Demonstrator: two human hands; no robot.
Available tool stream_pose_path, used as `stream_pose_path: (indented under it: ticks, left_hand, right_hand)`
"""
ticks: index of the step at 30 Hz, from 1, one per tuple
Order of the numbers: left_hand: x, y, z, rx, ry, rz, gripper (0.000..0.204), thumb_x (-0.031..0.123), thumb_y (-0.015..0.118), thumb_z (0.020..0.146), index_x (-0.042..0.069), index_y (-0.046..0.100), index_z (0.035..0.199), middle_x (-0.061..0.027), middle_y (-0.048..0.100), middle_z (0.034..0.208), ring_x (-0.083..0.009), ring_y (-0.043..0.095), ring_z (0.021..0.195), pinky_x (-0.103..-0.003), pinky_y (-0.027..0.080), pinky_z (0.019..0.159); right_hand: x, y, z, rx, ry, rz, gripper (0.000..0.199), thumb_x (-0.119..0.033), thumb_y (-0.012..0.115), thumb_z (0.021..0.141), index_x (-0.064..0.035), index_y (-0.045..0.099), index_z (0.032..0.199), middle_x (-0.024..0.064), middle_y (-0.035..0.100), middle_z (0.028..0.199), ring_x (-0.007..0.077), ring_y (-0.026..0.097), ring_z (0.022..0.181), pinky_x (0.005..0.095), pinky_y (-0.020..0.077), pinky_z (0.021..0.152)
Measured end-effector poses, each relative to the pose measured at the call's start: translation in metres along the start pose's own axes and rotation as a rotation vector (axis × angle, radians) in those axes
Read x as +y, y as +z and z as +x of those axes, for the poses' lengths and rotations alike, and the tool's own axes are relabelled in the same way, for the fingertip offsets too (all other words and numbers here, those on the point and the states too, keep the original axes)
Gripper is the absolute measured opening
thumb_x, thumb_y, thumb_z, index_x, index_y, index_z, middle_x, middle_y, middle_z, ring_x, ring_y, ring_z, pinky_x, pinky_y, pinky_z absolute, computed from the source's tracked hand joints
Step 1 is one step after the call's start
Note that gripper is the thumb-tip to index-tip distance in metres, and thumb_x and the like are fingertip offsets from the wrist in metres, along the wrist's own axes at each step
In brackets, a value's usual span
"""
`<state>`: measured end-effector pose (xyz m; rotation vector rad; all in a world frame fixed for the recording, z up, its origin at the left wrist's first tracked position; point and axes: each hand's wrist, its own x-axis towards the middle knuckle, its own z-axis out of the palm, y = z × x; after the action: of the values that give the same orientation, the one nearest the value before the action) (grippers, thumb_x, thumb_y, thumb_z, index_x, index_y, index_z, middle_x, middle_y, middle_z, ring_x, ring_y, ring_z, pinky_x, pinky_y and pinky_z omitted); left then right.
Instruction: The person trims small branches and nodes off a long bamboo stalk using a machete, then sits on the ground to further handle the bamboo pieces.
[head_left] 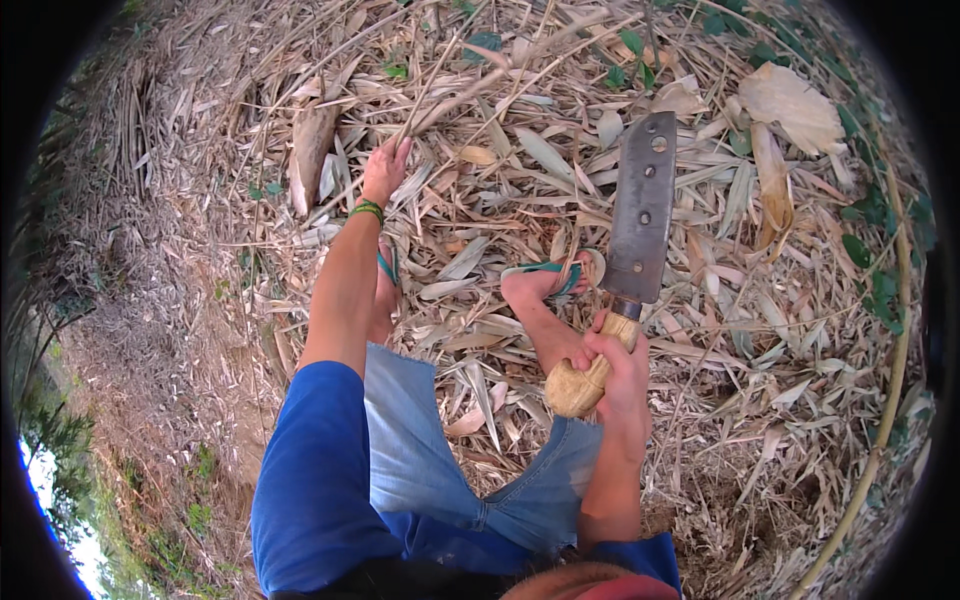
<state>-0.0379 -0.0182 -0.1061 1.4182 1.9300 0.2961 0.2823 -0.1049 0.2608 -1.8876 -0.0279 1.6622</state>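
Note:
My right hand (621, 375) is wrapped round the pale wooden handle of a machete (643, 205). Its broad, dark, squared-off blade has several holes down it and points away from me, raised above the leaf litter. At the far left, my left hand (384, 172) reaches out with a green band at the wrist. Its fingers are closed at the near end of a thin dry branch (470, 93), which slants away to the upper right. Part of that grip is hidden by the back of the hand.
Dry bamboo-like leaves (455, 265) cover the ground. My sandalled feet (560, 275) stand between the hands. A brown husk (312, 155) lies left of my left hand, a pale broad sheath (792, 108) at the far right. Green vines (880, 290) and a curved stem (893, 400) edge the right side.

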Motion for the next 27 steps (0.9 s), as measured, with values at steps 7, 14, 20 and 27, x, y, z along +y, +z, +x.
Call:
stream_pose_path:
  ticks: [7,14,20,27]
  left_hand:
    - [0.004,-0.098,-0.089,-0.071,0.105,0.015,0.037,0.039,0.051,0.099,0.005,0.065,0.102,-0.0270,0.061,0.074,-0.0455,0.061,0.077,-0.052,0.047,0.065]
    - [0.029,-0.305,-0.256,-0.169,0.148,0.101,0.050,0.050,0.069,0.085,0.005,0.067,0.105,-0.0211,0.063,0.068,-0.0399,0.064,0.066,-0.047,0.049,0.058]
    - [0.071,-0.473,-0.307,0.059,0.068,0.076,0.041,0.048,0.064,0.090,0.007,0.068,0.086,-0.0153,0.057,0.058,-0.0328,0.059,0.055,-0.045,0.044,0.053]
    - [0.096,-0.674,-0.317,0.551,0.180,-0.258,0.045,0.044,0.060,0.095,0.002,0.065,0.111,-0.0035,0.054,0.068,-0.0128,0.049,0.065,-0.032,0.043,0.059]
  right_hand:
    - [0.009,0.005,-0.003,-0.067,-0.071,-0.069,0.019,-0.001,0.064,0.078,-0.0001,0.054,0.094,0.0057,0.052,0.067,0.0155,0.050,0.053,0.0302,0.0430,0.052]
    - [0.021,0.035,-0.078,-0.145,-0.203,0.046,0.016,0.000,0.062,0.080,-0.0011,0.054,0.093,0.0057,0.051,0.068,0.0160,0.050,0.054,0.0304,0.0440,0.054]
    - [-0.012,0.080,-0.191,-0.254,-0.451,0.136,0.016,0.002,0.061,0.080,-0.0011,0.054,0.094,0.0055,0.053,0.067,0.0153,0.052,0.055,0.0299,0.0454,0.054]
    - [-0.057,0.146,-0.292,-0.403,-0.615,0.091,0.017,0.001,0.061,0.081,-0.0002,0.054,0.096,0.0070,0.054,0.070,0.0165,0.054,0.055,0.0324,0.0482,0.053]
